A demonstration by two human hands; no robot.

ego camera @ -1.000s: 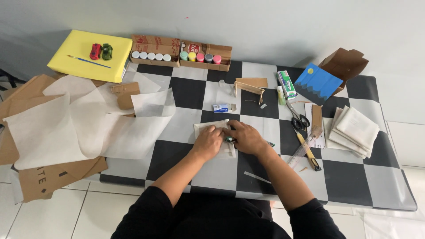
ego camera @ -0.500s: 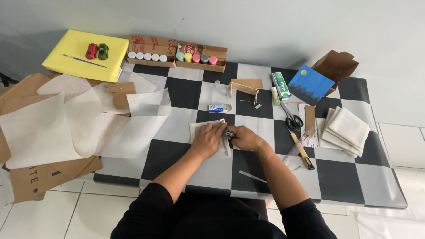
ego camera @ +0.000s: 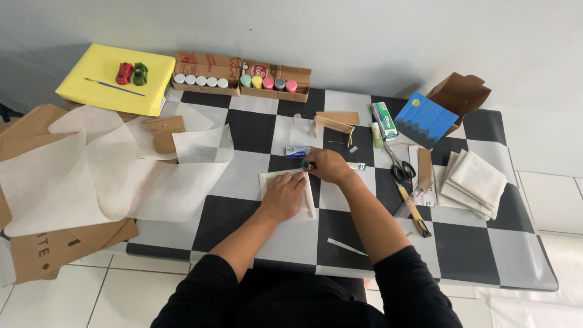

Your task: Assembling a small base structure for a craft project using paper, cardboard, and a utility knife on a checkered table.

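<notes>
Head view: left hand point(ego camera: 284, 195) lies spread, pressing a paper sheet point(ego camera: 306, 203) flat.
Thin, floppy paper likely creases easily; right hand point(ego camera: 323, 166) pinches a small dark tool point(ego camera: 307, 164) at its top edge.

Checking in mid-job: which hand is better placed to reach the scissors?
Right, probably. The right hand sits at the folded paper's upper edge, nearer the scissors, lying to its right. The left hand lies flat on that paper, pinning it.
</notes>
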